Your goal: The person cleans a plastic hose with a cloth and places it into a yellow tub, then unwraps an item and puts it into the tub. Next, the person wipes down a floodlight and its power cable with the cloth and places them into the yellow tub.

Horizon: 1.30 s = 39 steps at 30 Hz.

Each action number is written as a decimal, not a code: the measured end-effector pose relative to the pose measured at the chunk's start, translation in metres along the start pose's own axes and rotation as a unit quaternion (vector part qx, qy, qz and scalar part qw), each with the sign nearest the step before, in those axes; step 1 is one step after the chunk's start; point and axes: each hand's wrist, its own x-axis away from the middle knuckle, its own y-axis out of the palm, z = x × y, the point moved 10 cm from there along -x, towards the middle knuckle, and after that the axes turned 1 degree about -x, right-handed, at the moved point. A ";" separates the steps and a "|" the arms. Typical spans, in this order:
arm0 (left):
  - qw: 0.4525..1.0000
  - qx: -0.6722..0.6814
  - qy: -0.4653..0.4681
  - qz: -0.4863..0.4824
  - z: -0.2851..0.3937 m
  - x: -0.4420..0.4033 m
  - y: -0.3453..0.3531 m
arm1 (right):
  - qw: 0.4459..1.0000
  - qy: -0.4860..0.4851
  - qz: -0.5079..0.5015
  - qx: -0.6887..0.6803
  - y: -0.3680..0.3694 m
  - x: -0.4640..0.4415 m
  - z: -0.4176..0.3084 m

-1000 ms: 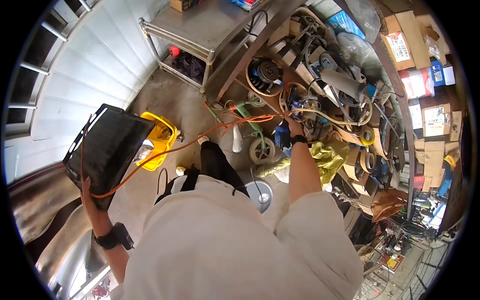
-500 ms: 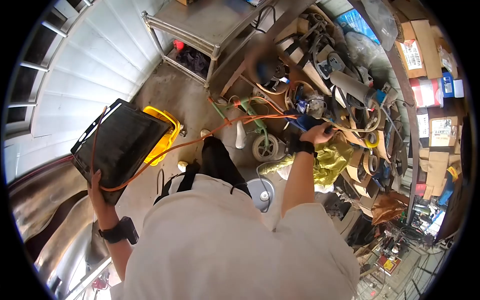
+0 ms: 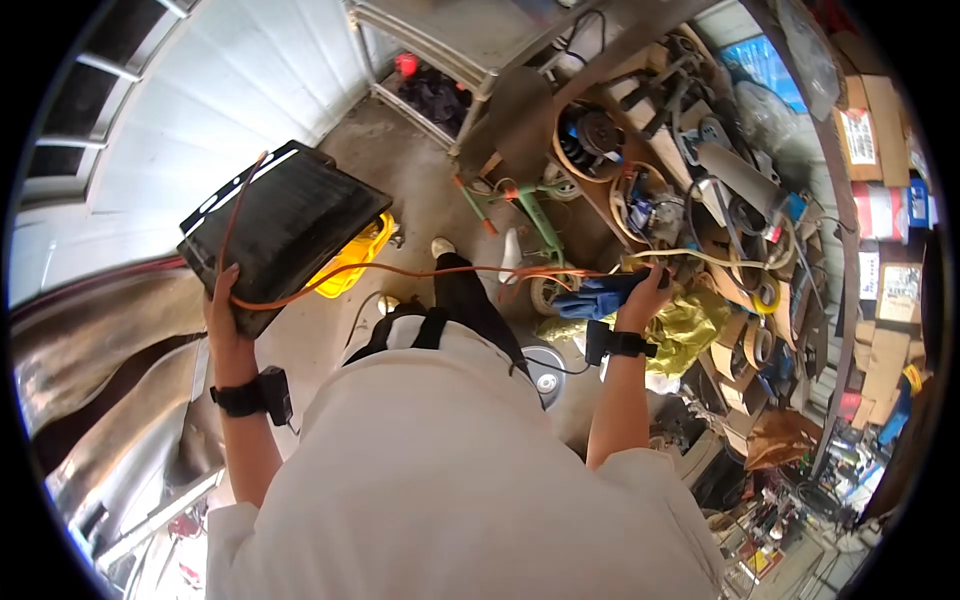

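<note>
My left hand (image 3: 222,292) grips the lower corner of a black tray-like box (image 3: 290,225) with white-looking slots along one edge. An orange cord (image 3: 400,267) passes by that hand, hangs over the box and runs across to the right. My right hand (image 3: 648,290) is closed around a dark bundle with a blue glove (image 3: 592,299) at its end. Loops of the cord reach this bundle; the fingers hide exactly what the palm holds. Beneath the right hand lies crumpled yellow-green cloth (image 3: 690,330).
A yellow plastic container (image 3: 350,260) stands behind the box. Ahead are a metal shelf cart (image 3: 430,45) and a green-framed wheeled thing (image 3: 540,222). Tools and parts crowd the right side, with a tape roll (image 3: 766,294) and cardboard boxes (image 3: 898,290). A round grey base (image 3: 545,377) is near my legs.
The view has shifted, so much of the scene sits further right. My right hand has come nearer my body, and the blue glove shows more clearly. The cord's span runs flatter.
</note>
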 end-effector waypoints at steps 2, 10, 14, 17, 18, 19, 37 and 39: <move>1.000 0.008 0.011 -0.003 0.002 -0.005 -0.012 | 0.970 0.175 -0.164 -0.038 0.053 0.014 0.055; 0.997 0.027 0.036 0.056 0.014 0.022 -0.051 | 0.849 0.163 -0.479 0.154 0.202 0.113 0.090; 0.992 0.075 0.031 0.100 0.023 0.054 -0.069 | 0.851 0.207 -0.466 0.124 0.244 0.132 0.080; 0.983 0.104 0.044 0.141 0.037 0.085 -0.085 | 0.835 0.339 -0.422 0.099 0.263 0.129 0.128; 0.980 0.112 0.052 0.154 0.042 0.096 -0.089 | 0.842 0.356 -0.394 0.092 0.268 0.122 0.151; 0.977 0.121 0.064 0.164 0.051 0.109 -0.091 | 0.849 0.373 -0.365 0.085 0.272 0.116 0.172; 0.900 0.132 0.149 0.389 0.112 0.251 -0.137 | 0.526 0.562 -0.574 -0.279 0.422 0.284 0.133; 0.909 0.119 0.153 0.368 0.104 0.255 -0.131 | 0.527 0.531 -0.615 -0.247 0.441 0.318 0.116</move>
